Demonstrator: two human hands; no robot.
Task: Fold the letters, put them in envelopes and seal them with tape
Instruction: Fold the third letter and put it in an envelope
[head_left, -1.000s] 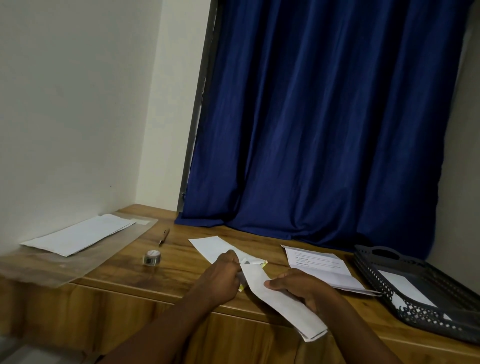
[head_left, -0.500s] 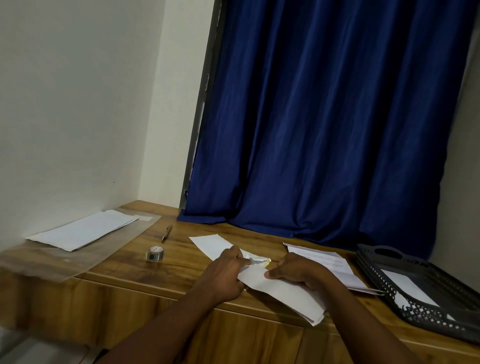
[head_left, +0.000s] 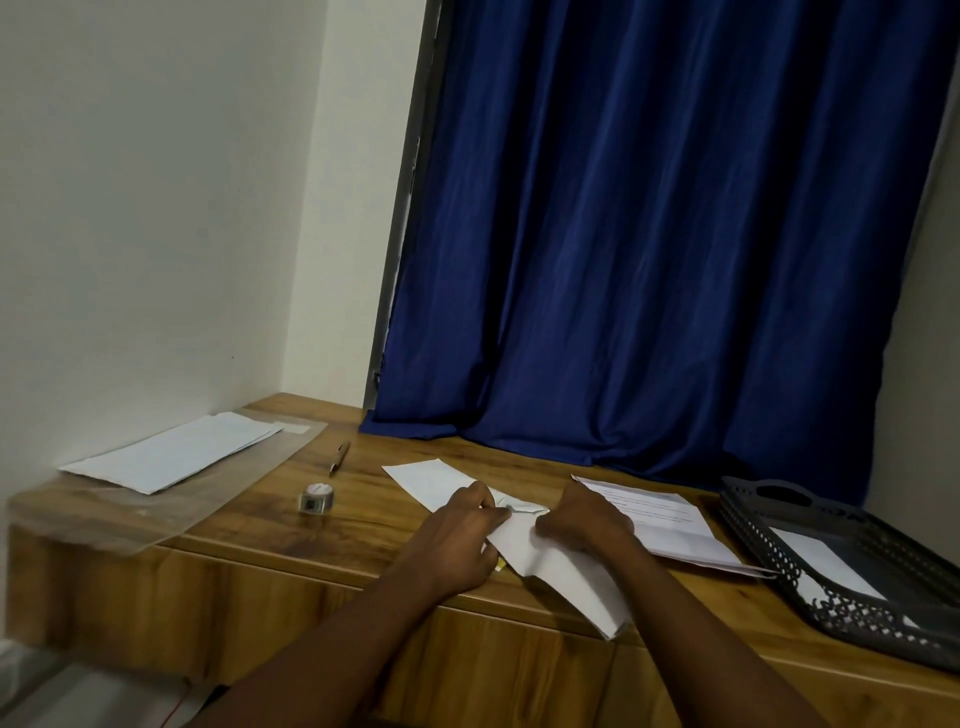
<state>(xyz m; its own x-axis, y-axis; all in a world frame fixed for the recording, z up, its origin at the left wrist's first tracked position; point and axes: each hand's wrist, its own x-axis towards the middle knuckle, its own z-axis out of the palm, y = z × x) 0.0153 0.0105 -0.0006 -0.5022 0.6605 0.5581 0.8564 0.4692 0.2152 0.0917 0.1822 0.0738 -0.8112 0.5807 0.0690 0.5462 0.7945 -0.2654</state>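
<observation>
A white folded letter (head_left: 566, 577) lies slantwise over the front edge of the wooden desk (head_left: 291, 519). My left hand (head_left: 457, 540) pinches its upper end, and my right hand (head_left: 582, 519) grips the same end from the right. Just behind my hands lies a white envelope (head_left: 426, 480), its open mouth touching the letter's end. A small roll of tape (head_left: 316, 498) stands to the left of my hands. Printed letters (head_left: 660, 514) lie to the right.
A dark perforated tray (head_left: 831, 597) holding white paper sits at the right end of the desk. A clear plastic sleeve (head_left: 171, 493) with white envelopes (head_left: 171, 454) on it lies at the left end. A pen (head_left: 340, 457) lies behind the tape. A blue curtain (head_left: 649, 234) hangs at the back.
Both hands moved the folded letter forward and down onto the desk, bringing its upper end up to the envelope's mouth. My right hand shifted from the letter's middle to its upper end.
</observation>
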